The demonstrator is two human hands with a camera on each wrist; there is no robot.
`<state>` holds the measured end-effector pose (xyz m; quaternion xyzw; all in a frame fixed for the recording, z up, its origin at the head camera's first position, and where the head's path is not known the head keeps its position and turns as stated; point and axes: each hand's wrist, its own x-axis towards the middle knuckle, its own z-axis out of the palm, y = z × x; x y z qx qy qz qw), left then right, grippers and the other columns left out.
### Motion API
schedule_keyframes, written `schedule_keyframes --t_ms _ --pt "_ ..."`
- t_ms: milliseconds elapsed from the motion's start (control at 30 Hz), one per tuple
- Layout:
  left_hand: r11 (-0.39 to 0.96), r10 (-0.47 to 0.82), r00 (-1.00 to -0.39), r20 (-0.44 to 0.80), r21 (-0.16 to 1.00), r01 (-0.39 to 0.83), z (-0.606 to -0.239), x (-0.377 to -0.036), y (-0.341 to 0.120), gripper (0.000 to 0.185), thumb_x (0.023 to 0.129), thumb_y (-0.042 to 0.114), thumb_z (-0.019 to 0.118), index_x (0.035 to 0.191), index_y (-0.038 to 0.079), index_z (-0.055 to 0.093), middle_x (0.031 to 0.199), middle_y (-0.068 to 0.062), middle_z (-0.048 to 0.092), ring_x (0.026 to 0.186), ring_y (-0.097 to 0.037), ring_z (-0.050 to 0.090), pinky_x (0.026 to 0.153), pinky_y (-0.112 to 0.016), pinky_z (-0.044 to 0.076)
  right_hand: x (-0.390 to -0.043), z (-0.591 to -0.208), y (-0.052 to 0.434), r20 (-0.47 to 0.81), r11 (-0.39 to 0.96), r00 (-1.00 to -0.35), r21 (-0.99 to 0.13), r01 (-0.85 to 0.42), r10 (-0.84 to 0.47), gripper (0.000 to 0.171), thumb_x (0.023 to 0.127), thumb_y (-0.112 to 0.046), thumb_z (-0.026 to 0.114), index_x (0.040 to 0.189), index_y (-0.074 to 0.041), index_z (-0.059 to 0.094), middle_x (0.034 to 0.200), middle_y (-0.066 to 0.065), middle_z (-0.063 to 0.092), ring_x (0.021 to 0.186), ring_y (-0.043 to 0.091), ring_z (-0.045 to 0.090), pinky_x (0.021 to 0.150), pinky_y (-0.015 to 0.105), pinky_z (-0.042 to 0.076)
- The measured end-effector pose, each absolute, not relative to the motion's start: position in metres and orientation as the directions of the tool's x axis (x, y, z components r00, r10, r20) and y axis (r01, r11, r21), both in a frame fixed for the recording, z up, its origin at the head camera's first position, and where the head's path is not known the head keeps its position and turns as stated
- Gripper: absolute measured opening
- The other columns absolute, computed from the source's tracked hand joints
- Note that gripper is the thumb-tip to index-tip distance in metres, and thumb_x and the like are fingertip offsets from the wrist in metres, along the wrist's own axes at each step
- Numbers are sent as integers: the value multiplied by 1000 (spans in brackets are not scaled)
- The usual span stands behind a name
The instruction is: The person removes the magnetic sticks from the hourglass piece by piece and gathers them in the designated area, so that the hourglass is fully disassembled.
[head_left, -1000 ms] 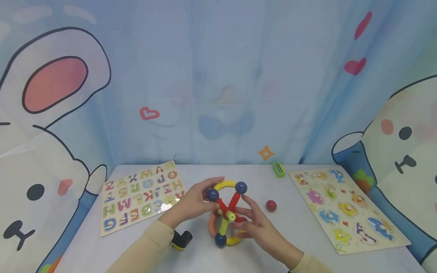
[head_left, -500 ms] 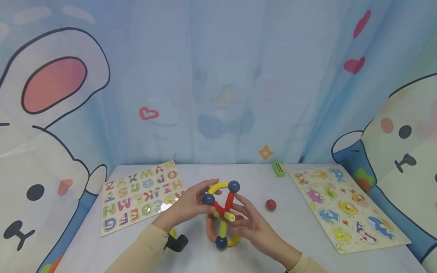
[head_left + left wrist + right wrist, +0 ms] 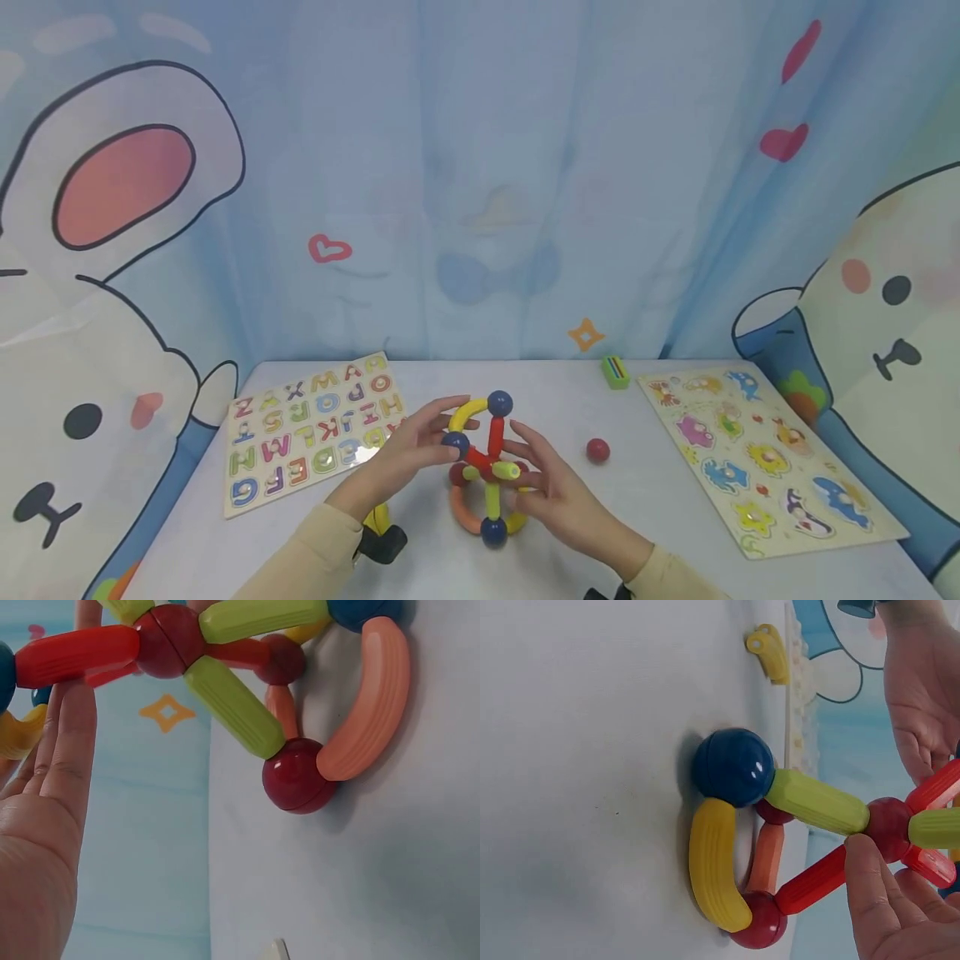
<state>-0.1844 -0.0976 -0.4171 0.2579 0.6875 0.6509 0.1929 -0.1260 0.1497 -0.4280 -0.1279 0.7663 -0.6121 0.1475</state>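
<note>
While the ball-and-stick toy (image 3: 477,458) stands upright on the counter (image 3: 645,483) between both hands, the left hand (image 3: 403,454) pinches an upper blue ball (image 3: 455,444) and the right hand (image 3: 557,487), nearer its middle, curls fingers around the red ball (image 3: 891,829) there.

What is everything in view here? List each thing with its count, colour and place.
Backdrop: 1, mostly blue with printed animals, behind the table
Table: 1, white, in front of the backdrop
Letter board: 1, pale with coloured letters, table's left
Animal board: 1, pale with coloured animals, table's right
Block: 1, green with stripes, table's far side
Ball: 1, red, loose, right of the structure
Yellow piece: seemingly 1, yellow, near the letter board
Structure: 1, red, green, yellow, orange, blue, mid-table
Wrist cameras: 2, black, at the wrists
Sleeves: 2, beige, forearms
Hands: 2, bare, either side of the structure, gripping it
</note>
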Motion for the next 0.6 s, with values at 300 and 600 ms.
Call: schedule_keyframes --t_ms 300,600 --pt "12 592 -803 68 996 94 -418 -178 -97 72 93 18 65 156 14 31 138 -19 55 122 -34 57 102 -40 47 -129 -431 150 -56 156 -928 -988 -2 -368 80 92 3 60 157 -22 20 154 18 37 127 38 53 94 46 52" --pt "52 566 -823 49 994 94 -419 -174 -100 76 91 25 68 156 16 30 144 -17 46 109 -26 63 95 -37 52 -125 -431 147 -57 176 -947 -984 1 -317 78 91 6 58 156 -21 24 148 16 46 129 38 51 91 44 54"
